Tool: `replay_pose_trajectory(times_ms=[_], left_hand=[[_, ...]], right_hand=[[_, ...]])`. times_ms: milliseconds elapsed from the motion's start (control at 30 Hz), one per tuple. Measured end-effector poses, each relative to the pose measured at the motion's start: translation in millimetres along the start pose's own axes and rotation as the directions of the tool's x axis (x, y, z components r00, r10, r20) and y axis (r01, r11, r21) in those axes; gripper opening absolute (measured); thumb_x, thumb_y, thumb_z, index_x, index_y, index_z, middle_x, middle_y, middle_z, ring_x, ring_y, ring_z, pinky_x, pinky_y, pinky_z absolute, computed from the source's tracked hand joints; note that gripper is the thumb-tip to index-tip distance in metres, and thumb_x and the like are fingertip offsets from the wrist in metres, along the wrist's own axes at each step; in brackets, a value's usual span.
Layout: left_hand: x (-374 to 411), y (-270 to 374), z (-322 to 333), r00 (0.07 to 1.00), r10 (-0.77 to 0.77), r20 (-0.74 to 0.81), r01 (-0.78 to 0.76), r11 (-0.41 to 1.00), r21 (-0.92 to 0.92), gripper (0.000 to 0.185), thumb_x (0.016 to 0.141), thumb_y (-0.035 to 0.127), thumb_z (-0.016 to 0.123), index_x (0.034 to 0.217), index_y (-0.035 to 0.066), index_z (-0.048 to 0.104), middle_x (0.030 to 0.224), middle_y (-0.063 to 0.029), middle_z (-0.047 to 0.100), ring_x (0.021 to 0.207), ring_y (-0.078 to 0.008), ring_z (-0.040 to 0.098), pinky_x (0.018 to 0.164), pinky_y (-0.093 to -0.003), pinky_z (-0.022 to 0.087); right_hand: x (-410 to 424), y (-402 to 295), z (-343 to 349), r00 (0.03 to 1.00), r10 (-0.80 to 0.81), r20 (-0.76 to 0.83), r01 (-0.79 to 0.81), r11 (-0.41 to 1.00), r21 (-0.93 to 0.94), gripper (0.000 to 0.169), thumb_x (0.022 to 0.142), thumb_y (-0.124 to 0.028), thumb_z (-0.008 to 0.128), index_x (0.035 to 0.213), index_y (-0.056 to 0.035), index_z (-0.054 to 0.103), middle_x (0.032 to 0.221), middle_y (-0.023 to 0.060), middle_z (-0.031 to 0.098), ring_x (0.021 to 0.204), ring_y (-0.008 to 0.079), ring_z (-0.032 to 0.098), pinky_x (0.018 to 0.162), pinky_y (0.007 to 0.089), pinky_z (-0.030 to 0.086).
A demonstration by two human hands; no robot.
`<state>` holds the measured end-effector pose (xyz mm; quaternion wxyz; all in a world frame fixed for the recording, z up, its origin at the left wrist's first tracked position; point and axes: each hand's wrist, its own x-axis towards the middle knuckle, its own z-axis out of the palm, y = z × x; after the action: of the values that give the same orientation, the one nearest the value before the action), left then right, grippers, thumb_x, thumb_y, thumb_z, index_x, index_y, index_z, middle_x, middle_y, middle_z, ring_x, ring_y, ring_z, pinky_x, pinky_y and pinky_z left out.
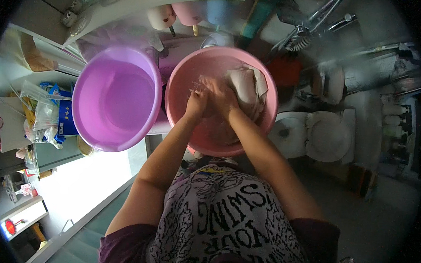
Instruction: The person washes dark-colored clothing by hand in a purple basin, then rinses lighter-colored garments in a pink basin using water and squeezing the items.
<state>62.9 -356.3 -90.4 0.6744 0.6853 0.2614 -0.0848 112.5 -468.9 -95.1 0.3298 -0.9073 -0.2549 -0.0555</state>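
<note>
Both my hands are together inside a pink plastic basin [224,52], left of a pale, bunched wet cloth [243,85]. My left hand [197,102] has its fingers curled; whether anything is in them does not show. Beside it, nearly touching, my right hand [222,96] has blurred, extended fingers. Small splashes show by the fingertips, and more fabric lies dimly along the basin's bottom and right side. A purple plastic basin [112,146] stands to the left of the pink one.
A white toilet [331,137] is at the right. Pink, blue and cream cups [161,17] hang under a shelf [138,6] beyond the basins. A shower hose [297,43] hangs at the upper right. Plastic bags [45,110] and a blue package [66,117] lie left of the purple basin.
</note>
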Motion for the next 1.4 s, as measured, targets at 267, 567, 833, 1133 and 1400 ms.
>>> replay_pose_trajectory(times_ms=[267,567,833,1133,1400], left_hand=[[-17,20,-8,0.972,0.114,0.205,-0.234,0.527,0.817,0.042,0.077,0.021,0.054,0.107,-0.008,0.052,0.094,-0.0214,0.061,0.092,-0.0393,0.057,0.084,-0.0432,0.045],[-9,38,-49,0.863,0.482,-0.153,-0.373,0.811,0.451,0.015,0.071,0.010,0.058,0.077,-0.003,0.056,0.073,-0.0182,0.059,0.067,-0.0307,0.058,0.062,-0.0356,0.045],[-38,83,-68,0.774,0.541,-0.330,-0.530,0.838,0.129,0.017,0.087,0.016,0.055,0.091,-0.001,0.057,0.081,-0.0053,0.058,0.074,-0.0112,0.052,0.067,-0.0245,0.043],[-32,72,-50,0.817,0.474,-0.329,-0.434,0.880,0.192,0.022,0.090,0.019,0.050,0.093,-0.002,0.056,0.085,-0.0129,0.058,0.080,-0.0204,0.055,0.074,-0.0296,0.043],[18,-18,-4,0.941,0.268,-0.205,-0.248,0.962,0.117,0.040,0.085,0.027,0.047,0.114,-0.001,0.046,0.103,-0.0247,0.057,0.103,-0.0358,0.053,0.088,-0.0379,0.039]], right_hand=[[-8,60,47,0.989,0.044,0.142,-0.053,0.997,0.056,0.033,0.083,-0.016,0.048,0.114,-0.0071,0.050,0.118,0.0161,0.046,0.113,0.0320,0.040,0.096,0.0396,0.032],[20,-8,-74,0.966,0.252,-0.051,-0.208,0.882,0.424,0.016,0.083,-0.016,0.054,0.086,-0.0004,0.056,0.076,0.0151,0.057,0.075,0.0270,0.058,0.064,0.0321,0.044],[44,6,-111,0.764,0.631,-0.134,-0.359,0.588,0.725,0.026,0.090,-0.031,0.052,0.092,-0.0045,0.055,0.083,-0.0001,0.053,0.077,0.0090,0.045,0.071,0.0241,0.039],[53,-62,-163,0.934,0.272,0.231,-0.250,0.036,0.968,0.018,0.085,-0.014,0.057,0.101,-0.0054,0.057,0.093,0.0044,0.057,0.087,0.0116,0.055,0.078,0.0246,0.045],[16,4,-55,0.941,0.302,0.152,-0.336,0.797,0.502,0.023,0.083,-0.009,0.056,0.104,-0.0022,0.049,0.094,0.0116,0.057,0.090,0.0210,0.056,0.078,0.0306,0.045]])
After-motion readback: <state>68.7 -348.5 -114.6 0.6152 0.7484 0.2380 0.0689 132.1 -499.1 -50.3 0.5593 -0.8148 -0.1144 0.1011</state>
